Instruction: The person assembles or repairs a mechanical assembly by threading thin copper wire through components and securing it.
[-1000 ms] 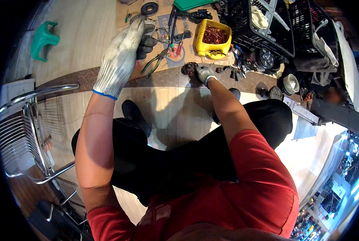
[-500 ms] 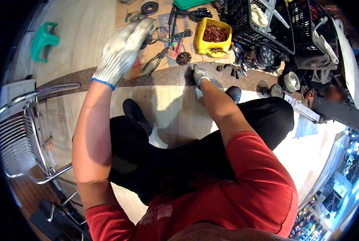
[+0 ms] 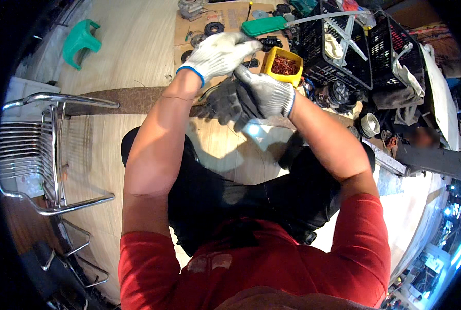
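My left hand (image 3: 217, 57), in a white knit glove with a blue cuff, has its fingers curled just above the thumb of my right hand; whatever they grip is hidden. My right hand (image 3: 272, 95), in a similar glove with dark grey coating, has its fingers spread and pointing down and left, slightly blurred. Both hands are over brown cardboard (image 3: 194, 23) bearing tools and small parts. Just beyond them are a black ring (image 3: 213, 28), a green lid (image 3: 264, 26) and a yellow container (image 3: 283, 67) of copper-coloured pieces.
Two black crates (image 3: 362, 72) with pale items and metal brackets stand at upper right, near a white fan wheel (image 3: 370, 125) and assorted dark parts. A green stool (image 3: 78, 36) is upper left. A tubular metal chair (image 3: 55, 155) stands beside my left arm.
My right hand let go of a rusty round part, then moved up and left to meet my left hand, which shifted rightward. My right fingers are now spread. The view has shifted slightly.
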`<act>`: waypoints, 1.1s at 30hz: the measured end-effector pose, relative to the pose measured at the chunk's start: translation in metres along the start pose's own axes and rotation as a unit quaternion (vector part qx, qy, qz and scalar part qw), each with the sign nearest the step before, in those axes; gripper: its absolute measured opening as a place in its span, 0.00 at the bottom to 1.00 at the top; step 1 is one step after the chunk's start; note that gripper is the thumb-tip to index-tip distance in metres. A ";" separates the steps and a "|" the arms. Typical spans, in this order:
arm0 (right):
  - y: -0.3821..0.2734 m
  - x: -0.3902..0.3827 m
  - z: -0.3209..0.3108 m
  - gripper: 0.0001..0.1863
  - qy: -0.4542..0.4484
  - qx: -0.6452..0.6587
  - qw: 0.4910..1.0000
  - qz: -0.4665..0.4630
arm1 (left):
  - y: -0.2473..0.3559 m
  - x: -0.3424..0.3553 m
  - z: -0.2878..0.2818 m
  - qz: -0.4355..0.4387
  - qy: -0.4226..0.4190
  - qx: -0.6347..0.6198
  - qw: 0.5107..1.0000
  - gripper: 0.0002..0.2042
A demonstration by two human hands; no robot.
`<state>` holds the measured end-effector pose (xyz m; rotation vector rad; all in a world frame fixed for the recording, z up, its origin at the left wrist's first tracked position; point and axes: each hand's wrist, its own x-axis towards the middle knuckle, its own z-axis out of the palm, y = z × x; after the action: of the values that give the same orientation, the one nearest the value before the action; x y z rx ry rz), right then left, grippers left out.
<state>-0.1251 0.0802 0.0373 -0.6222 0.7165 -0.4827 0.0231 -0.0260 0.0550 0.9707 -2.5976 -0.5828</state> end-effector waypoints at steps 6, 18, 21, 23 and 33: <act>-0.002 -0.038 0.048 0.30 0.011 -0.106 0.994 0.021 | 0.008 -0.001 -0.009 0.032 0.031 0.011 0.999 0.25; -0.049 -0.041 0.008 0.16 0.270 -0.066 0.932 -0.232 | -0.014 0.003 -0.005 -0.108 0.054 -0.800 0.588 0.36; -0.046 -0.041 0.026 0.16 0.292 -0.070 0.938 -0.172 | -0.017 -0.002 -0.007 -0.072 0.071 -0.817 0.567 0.37; -0.039 -0.036 0.023 0.18 0.292 -0.101 0.937 -0.162 | -0.013 -0.003 -0.006 -0.063 0.062 -0.811 0.578 0.35; -0.034 -0.029 0.025 0.21 0.287 -0.069 0.937 -0.185 | -0.004 -0.006 -0.002 -0.062 0.083 -0.803 0.587 0.25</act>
<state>-0.1328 0.0817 0.0874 -0.7610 1.2036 -0.9926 0.0304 -0.0259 0.0543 0.3709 -0.8387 -2.0713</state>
